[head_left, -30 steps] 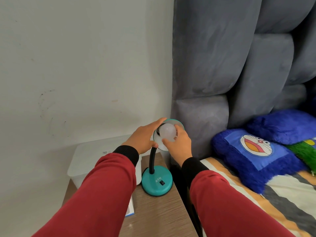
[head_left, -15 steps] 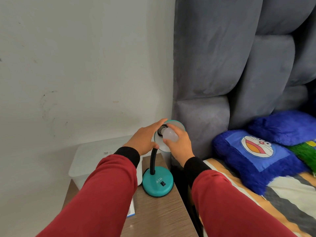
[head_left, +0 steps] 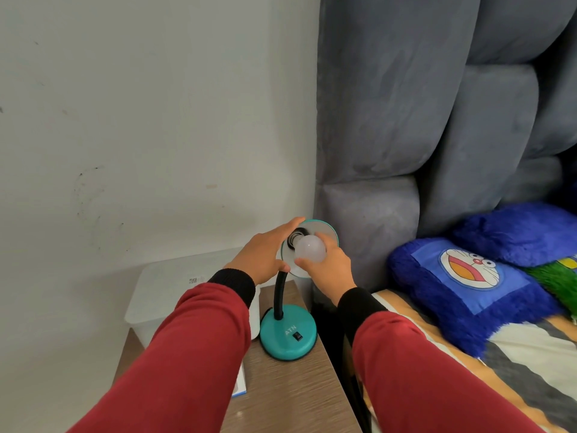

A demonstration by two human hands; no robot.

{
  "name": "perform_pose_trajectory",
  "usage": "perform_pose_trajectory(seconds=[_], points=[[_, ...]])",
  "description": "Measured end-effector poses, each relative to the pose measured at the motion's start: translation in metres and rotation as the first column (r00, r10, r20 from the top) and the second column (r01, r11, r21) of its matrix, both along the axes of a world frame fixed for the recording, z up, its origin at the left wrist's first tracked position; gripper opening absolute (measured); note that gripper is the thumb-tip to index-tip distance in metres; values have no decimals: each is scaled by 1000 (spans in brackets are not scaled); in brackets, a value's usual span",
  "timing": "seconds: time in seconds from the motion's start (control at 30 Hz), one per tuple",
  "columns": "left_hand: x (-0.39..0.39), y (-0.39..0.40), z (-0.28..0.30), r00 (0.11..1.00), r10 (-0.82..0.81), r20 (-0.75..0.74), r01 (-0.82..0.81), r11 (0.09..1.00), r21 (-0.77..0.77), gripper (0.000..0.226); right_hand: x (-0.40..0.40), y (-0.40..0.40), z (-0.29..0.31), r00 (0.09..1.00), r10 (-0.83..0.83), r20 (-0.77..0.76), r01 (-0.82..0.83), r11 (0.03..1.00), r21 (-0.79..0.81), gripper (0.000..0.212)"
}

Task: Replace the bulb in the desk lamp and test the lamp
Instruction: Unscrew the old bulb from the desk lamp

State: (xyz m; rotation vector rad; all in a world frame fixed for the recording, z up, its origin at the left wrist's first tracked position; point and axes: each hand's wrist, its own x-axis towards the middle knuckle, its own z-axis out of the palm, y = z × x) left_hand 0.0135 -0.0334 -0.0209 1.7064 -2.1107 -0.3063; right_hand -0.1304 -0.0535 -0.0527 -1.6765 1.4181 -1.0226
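A teal desk lamp stands on the wooden nightstand (head_left: 290, 395), its round base (head_left: 288, 334) bearing a black switch and a black gooseneck rising to the shade (head_left: 324, 231), which faces me. My left hand (head_left: 265, 254) grips the shade's left rim. My right hand (head_left: 331, 267) holds a white frosted bulb (head_left: 309, 249) by its globe, the bulb's neck at the dark socket inside the shade. How far the bulb sits in the socket is hidden. The lamp is unlit.
A white lidded plastic box (head_left: 175, 292) sits behind the lamp against the wall. A blue-edged booklet (head_left: 239, 387) lies under my left sleeve. To the right is a bed with a grey padded headboard (head_left: 406, 120) and a blue cartoon pillow (head_left: 468, 285).
My right hand has turned around the bulb, so more of the globe shows now than half a second ago. The left hand stays on the shade. The view has shifted slightly.
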Motion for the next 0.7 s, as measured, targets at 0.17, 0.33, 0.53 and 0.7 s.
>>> perform_pose_trajectory(seconds=[0.17, 0.33, 0.53, 0.7], points=[[-1, 1, 1, 1000, -2, 2, 2, 1000, -2, 97, 0, -1, 2, 998, 53, 43, -50, 997, -66, 63], [-1, 0, -1, 1000, 2, -1, -2, 1000, -14, 98, -1, 2, 2, 992, 21, 126, -12, 997, -72, 42], [0, 0, 0, 1000, 6, 19, -5, 1000, -14, 98, -7, 5, 6, 1000, 2, -12, -2, 1000, -7, 70], [-2, 1, 2, 998, 30, 51, -29, 1000, -9, 102, -12, 10, 14, 994, 22, -111, -24, 999, -21, 64]])
